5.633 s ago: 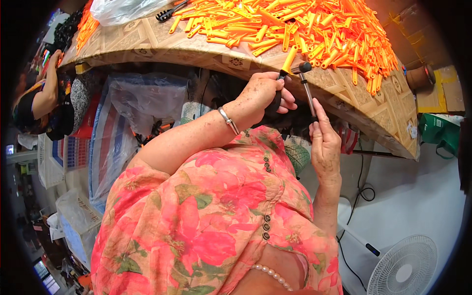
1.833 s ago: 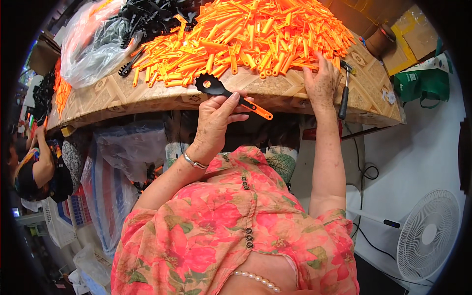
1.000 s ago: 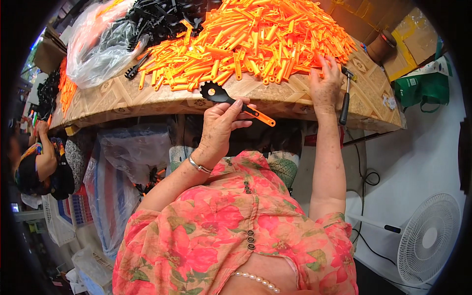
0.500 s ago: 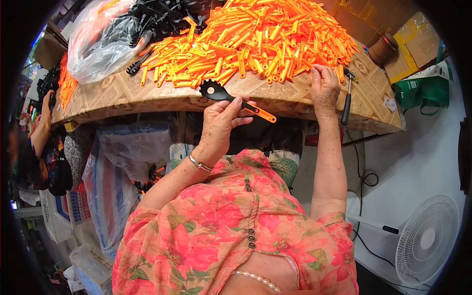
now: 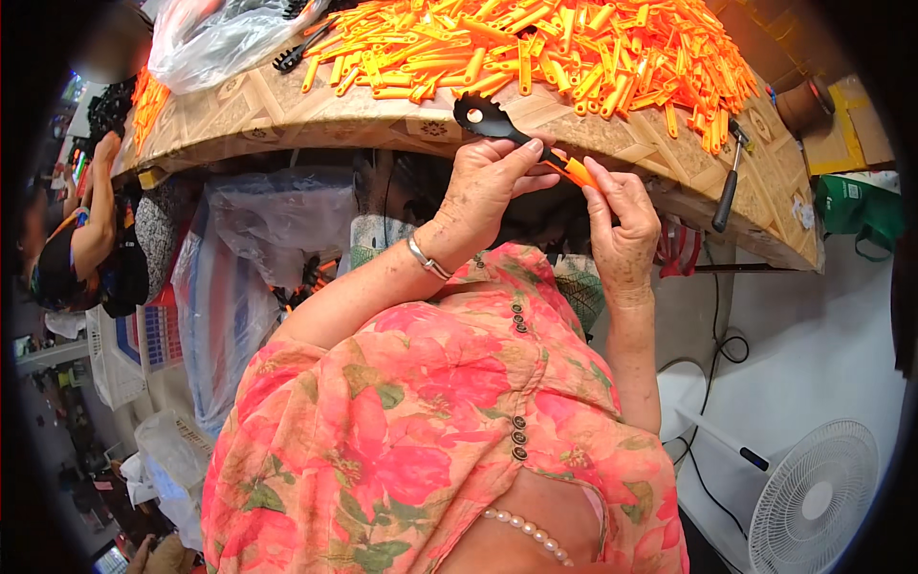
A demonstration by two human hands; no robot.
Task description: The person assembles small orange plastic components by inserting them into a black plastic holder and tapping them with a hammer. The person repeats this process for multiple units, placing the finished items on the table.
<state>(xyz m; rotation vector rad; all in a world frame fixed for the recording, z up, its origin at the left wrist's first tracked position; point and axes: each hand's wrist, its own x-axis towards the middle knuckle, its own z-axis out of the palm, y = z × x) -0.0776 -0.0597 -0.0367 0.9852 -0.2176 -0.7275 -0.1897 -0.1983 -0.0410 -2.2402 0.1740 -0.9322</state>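
A spaghetti server [image 5: 488,119] with a black toothed head and an orange handle is held just past the table's near edge, its head up and to the left. My left hand [image 5: 486,188] is closed round its black neck, thumb on top. At the other end, the fingers of my right hand [image 5: 622,228] pinch the orange handle, and they cover its tip. Beyond both hands, a large heap of loose orange handles [image 5: 524,69] lies on the table. Another black spaghetti server head [image 5: 290,59] sits at the heap's left side.
On the patterned table [image 5: 382,120], a hammer [image 5: 731,182] lies at the right and a clear plastic bag [image 5: 215,50] at the back left. A white fan [image 5: 816,499] stands low at the right. Another person's arm [image 5: 94,206] reaches in at the far left.
My right hand has come from the heap's edge to the spaghetti server and now grips its orange handle. My left hand, still holding the neck, appears further right and higher; the whole view has shifted.
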